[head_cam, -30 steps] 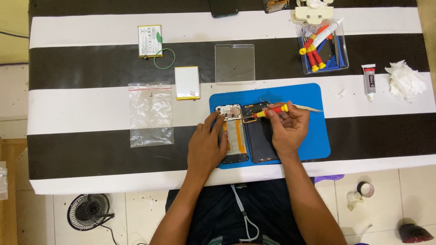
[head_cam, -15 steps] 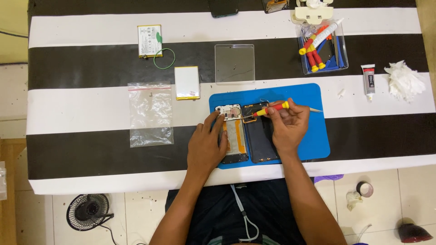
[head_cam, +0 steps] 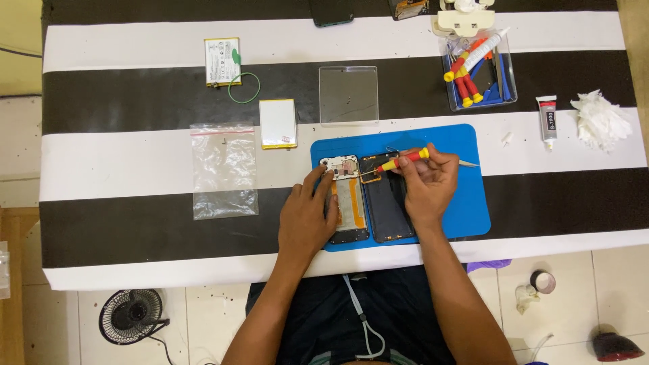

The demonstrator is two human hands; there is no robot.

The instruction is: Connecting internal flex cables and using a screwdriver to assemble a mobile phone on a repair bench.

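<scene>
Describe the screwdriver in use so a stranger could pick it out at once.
Find the blue mat at the striped table's near edge. Above the opened phone there, the right hand grips a red-and-yellow screwdriver. Its look-alikes stand unused in the clear tray at the far edge.

Opened phone (head_cam: 348, 199) & dark back cover (head_cam: 385, 203) flat on mat; red-yellow screwdriver (head_cam: 403, 159) tilted above.
</scene>
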